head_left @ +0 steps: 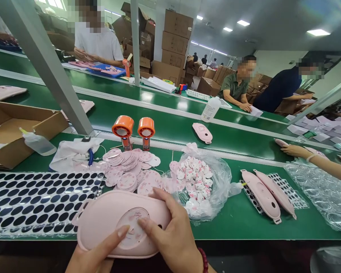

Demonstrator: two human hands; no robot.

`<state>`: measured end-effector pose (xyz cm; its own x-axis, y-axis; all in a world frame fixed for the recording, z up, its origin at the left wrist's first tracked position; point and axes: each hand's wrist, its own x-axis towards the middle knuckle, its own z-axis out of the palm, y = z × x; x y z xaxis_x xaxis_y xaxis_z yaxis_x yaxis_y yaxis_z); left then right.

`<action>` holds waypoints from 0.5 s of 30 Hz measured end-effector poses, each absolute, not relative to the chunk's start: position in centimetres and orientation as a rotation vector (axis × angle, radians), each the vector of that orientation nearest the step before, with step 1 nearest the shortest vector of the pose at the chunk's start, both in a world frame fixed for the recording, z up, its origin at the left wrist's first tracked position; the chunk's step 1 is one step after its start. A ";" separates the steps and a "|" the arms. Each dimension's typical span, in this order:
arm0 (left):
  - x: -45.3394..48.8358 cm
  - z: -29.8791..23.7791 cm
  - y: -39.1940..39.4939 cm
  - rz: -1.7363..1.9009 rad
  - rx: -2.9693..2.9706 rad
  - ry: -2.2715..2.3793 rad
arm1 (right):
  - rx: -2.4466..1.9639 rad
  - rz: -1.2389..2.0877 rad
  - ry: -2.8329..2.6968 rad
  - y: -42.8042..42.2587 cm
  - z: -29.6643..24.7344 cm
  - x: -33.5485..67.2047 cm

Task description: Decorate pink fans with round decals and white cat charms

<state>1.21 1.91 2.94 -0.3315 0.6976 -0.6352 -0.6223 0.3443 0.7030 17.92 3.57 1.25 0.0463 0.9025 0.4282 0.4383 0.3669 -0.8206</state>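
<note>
Head view: left hand (93,252) and right hand (170,231) hold a pink fan casing (108,216).

And right at six o'clock, there it is, the one clear read of the moment: "Hello Kitty" in flowing script on the round label (134,224) set into the pink plastic casing (102,216)! Up at eleven o'clock, the pile of round pink stickers (127,165) carries some printing too, but it's too small to call from here. Over at one o'clock, the plastic bottle (210,109) shows a white label, and the print on it is a blur. Straight ahead at twelve, the stacked cardboard cartons (174,43) have markings, and not one can be read!
</note>
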 end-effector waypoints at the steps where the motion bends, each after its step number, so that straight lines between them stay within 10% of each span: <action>1: 1.2 2.7 1.9 1.343 0.109 1.365 | -1.273 0.718 -1.493 3.6 1.3 17.8; 6: 1.4 1.9 2.4 1.363 0.123 1.301 | -1.378 1.229 -1.224 3.9 2.7 17.7; 15: 0.4 -0.2 2.6 1.333 0.185 1.359 | -1.330 1.053 -1.272 3.9 1.4 17.4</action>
